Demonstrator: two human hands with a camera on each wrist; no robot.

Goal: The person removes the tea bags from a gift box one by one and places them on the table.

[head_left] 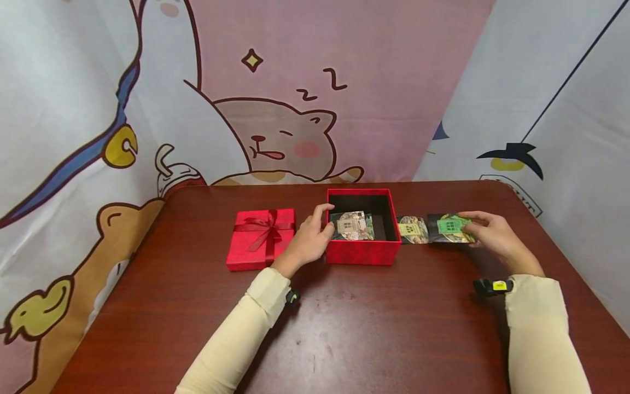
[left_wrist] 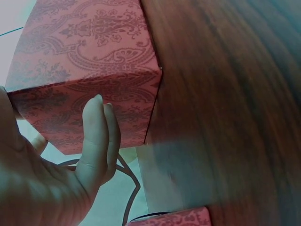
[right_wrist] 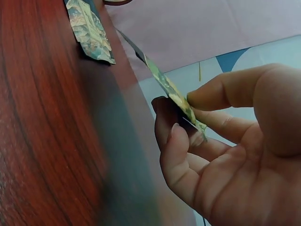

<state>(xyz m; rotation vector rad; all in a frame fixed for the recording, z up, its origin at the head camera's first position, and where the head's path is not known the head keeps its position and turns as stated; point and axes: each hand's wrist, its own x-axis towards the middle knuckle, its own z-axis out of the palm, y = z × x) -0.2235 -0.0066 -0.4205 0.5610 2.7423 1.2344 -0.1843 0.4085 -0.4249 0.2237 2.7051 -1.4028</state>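
Observation:
An uncovered red box [head_left: 363,253] holds several flat packets [head_left: 351,226] at its left side. My left hand [head_left: 308,235] is at the box's left wall, its thumb and a finger at the rim; in the left wrist view, two fingers of the hand [left_wrist: 96,141] lie along the patterned side of the box [left_wrist: 94,101]. My right hand [head_left: 494,238] pinches the right end of a dark packet with a green label [head_left: 450,225]. In the right wrist view the packet [right_wrist: 169,89] is raised off the table, between the thumb and fingers of the hand [right_wrist: 221,136].
Another packet with a yellow-green label [head_left: 412,230] lies on the table just right of the box. The red lid with a ribbon bow [head_left: 246,246] rests left of the box. Behind the brown table [head_left: 374,328] hangs a printed cloth [head_left: 384,98].

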